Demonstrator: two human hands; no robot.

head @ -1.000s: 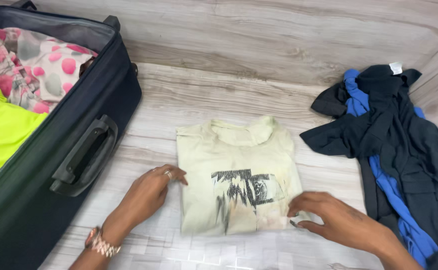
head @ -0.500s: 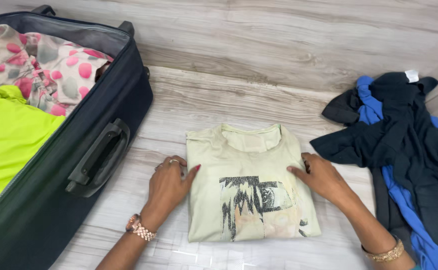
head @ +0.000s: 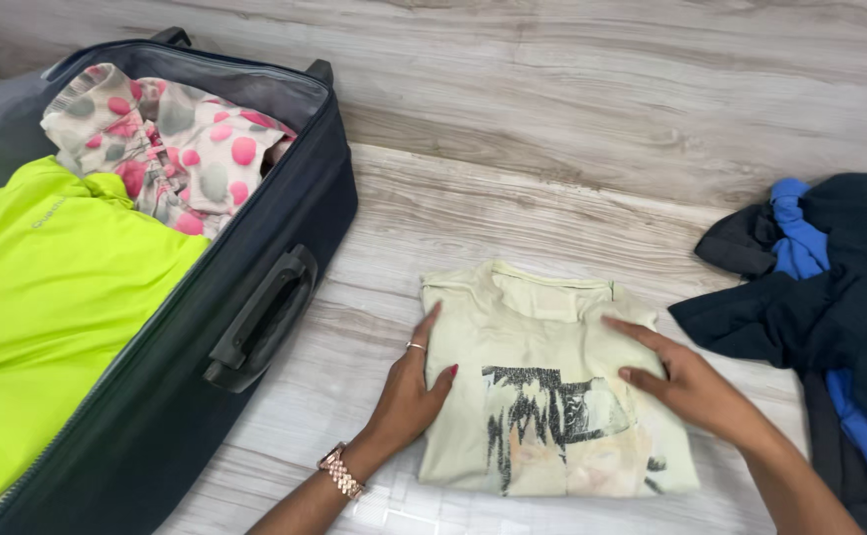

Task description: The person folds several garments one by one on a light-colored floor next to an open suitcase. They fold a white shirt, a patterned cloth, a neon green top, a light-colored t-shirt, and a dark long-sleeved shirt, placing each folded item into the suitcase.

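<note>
Fingers of my left hand (head: 409, 391) and right hand (head: 686, 381) lie spread flat, gripping nothing, on the folded pale shirt (head: 552, 391), which I judge folded and next needing lifting.

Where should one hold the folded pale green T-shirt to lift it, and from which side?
Probably by its two long side edges, one hand from each side. The folded T-shirt lies flat on the floor as a neat rectangle, and the left hand and right hand already rest near those edges, so sliding fingers underneath there should keep the folds together.
</note>
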